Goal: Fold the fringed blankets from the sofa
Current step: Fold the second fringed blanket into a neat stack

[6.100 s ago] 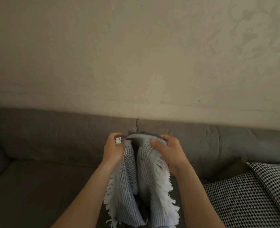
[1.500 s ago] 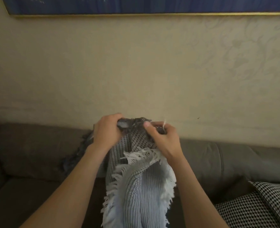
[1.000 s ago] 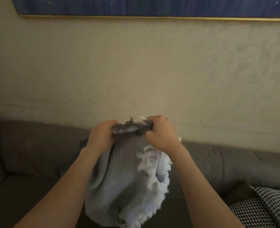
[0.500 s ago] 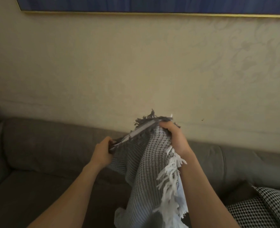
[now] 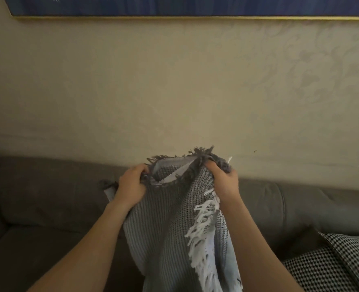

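A grey-and-white woven blanket [image 5: 166, 224] with dark fringe on its top edge and white fringe down its right side hangs in the air in front of the sofa [image 5: 47, 197]. My left hand [image 5: 131, 184] grips the top edge at its left end. My right hand [image 5: 223, 180] grips the top edge at the right, with dark fringe sticking up above the fingers. The blanket's lower part runs out of the bottom of the view.
The grey sofa spans the lower view, its backrest against a beige patterned wall [image 5: 174, 91]. A black-and-white houndstooth cushion [image 5: 332, 264] lies at the lower right. A blue picture with a gold frame [image 5: 174, 7] hangs on the wall above.
My left hand has risen and come closer to my right hand, so the top edge, slanted and stretched half a second ago, now sags between them.
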Motion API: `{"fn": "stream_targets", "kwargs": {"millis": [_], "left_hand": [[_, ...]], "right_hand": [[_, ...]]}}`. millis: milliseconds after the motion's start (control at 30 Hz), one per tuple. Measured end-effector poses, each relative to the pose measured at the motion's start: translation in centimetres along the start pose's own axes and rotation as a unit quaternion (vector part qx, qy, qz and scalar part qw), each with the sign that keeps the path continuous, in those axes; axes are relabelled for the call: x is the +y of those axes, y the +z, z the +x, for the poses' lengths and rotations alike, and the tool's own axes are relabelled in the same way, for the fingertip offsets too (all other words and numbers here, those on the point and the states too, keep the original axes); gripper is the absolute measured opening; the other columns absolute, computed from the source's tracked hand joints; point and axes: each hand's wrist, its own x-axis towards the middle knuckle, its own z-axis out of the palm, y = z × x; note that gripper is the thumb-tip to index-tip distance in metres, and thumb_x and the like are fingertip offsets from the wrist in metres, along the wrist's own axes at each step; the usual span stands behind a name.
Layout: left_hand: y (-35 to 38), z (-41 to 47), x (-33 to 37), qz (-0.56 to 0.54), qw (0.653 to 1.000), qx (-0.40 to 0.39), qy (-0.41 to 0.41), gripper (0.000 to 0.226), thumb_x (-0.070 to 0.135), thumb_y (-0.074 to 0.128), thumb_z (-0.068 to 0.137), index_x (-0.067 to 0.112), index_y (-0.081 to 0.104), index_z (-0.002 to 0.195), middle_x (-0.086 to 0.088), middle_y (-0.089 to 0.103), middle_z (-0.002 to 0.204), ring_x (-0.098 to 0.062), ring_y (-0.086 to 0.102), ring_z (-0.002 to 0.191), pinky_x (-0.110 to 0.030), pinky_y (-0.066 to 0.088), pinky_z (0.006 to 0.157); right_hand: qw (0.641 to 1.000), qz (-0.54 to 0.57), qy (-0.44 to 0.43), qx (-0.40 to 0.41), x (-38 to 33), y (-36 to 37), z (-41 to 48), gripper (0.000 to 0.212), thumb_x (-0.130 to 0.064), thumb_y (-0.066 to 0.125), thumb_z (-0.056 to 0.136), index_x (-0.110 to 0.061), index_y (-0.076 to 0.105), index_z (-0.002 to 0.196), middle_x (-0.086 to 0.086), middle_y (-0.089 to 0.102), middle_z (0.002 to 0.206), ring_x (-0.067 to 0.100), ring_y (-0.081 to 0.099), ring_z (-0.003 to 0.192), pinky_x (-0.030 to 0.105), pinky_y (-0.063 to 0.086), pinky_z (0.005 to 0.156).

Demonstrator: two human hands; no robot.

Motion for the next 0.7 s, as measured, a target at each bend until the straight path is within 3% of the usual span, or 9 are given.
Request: {"fn": "stream_targets", "kwargs": {"millis": [67, 167, 267, 433, 567, 633, 700], "left_hand": [[-0.6, 0.4, 0.0, 0.044, 0.998, -0.044, 0.024, 0.024, 0.017, 0.073, 0.089, 0.035, 0.071, 0.105, 0.004, 0.055, 0.111, -0.018, 0.053, 0.101, -0.040, 0.035, 0.090], [-1.0, 0.4, -0.1, 0.130, 0.986, -0.076, 0.076, 0.024, 0.035, 0.078, 0.088, 0.035, 0.078, 0.112, 0.003, 0.056, 0.113, -0.024, 0.054, 0.105, -0.041, 0.033, 0.087], [-1.2, 0.1, -1.0, 0.205, 0.973, -0.065, 0.079, 0.022, 0.034, 0.072, 0.097, 0.029, 0.077, 0.117, -0.001, 0.065, 0.114, -0.029, 0.060, 0.109, -0.043, 0.044, 0.085], [-1.6, -0.3, -1.3, 0.316, 0.944, -0.091, -0.015, 0.011, 0.022, 0.060, 0.102, 0.016, 0.070, 0.104, -0.007, 0.071, 0.109, -0.032, 0.068, 0.109, -0.042, 0.051, 0.092], [-1.4, -1.0, -2.7, 0.294, 0.945, -0.080, -0.115, 0.021, 0.037, 0.062, 0.100, 0.018, 0.069, 0.104, -0.007, 0.072, 0.109, -0.034, 0.064, 0.115, -0.046, 0.045, 0.099], [-1.1, -1.1, -2.9, 0.237, 0.959, -0.055, -0.144, 0.015, 0.032, 0.065, 0.096, 0.020, 0.072, 0.090, -0.007, 0.072, 0.097, -0.037, 0.064, 0.112, -0.052, 0.043, 0.101], [-0.9, -0.8, -2.5, 0.193, 0.968, -0.061, -0.147, 0.019, 0.017, 0.065, 0.092, 0.021, 0.066, 0.073, -0.005, 0.065, 0.081, -0.037, 0.065, 0.103, -0.060, 0.039, 0.111]], "right_hand": [[0.999, 0.020, 0.016, 0.030, 0.1, 0.1, 0.3, 0.026, -0.030, 0.083, 0.088, -0.011, 0.066, 0.086, 0.008, 0.063, 0.088, 0.024, 0.060, 0.086, 0.036, 0.045, 0.074], [0.995, 0.055, 0.022, 0.082, 0.0, 0.1, 0.6, 0.025, -0.024, 0.081, 0.090, -0.015, 0.059, 0.082, 0.005, 0.057, 0.084, 0.018, 0.053, 0.080, 0.037, 0.043, 0.074], [0.990, 0.071, 0.010, 0.124, 0.1, -0.3, 1.2, 0.022, -0.018, 0.080, 0.090, -0.014, 0.060, 0.083, 0.003, 0.058, 0.084, 0.018, 0.054, 0.080, 0.036, 0.044, 0.071], [0.987, 0.082, 0.011, 0.138, 0.3, -0.4, 1.5, 0.031, -0.016, 0.078, 0.090, -0.023, 0.049, 0.083, -0.001, 0.052, 0.085, 0.015, 0.051, 0.081, 0.039, 0.042, 0.081], [0.982, 0.110, 0.039, 0.145, 0.3, -0.4, 1.8, 0.035, -0.023, 0.082, 0.085, -0.022, 0.051, 0.102, 0.003, 0.062, 0.109, 0.026, 0.063, 0.110, 0.049, 0.049, 0.104], [0.980, 0.118, 0.051, 0.149, 0.0, -0.4, 1.9, 0.047, -0.025, 0.078, 0.088, -0.017, 0.044, 0.120, 0.002, 0.058, 0.108, 0.025, 0.062, 0.107, 0.050, 0.049, 0.102], [0.978, 0.122, 0.056, 0.157, -0.2, -0.4, 1.9, 0.051, -0.027, 0.072, 0.092, -0.015, 0.037, 0.127, 0.001, 0.052, 0.101, 0.018, 0.056, 0.092, 0.047, 0.045, 0.090]]}}
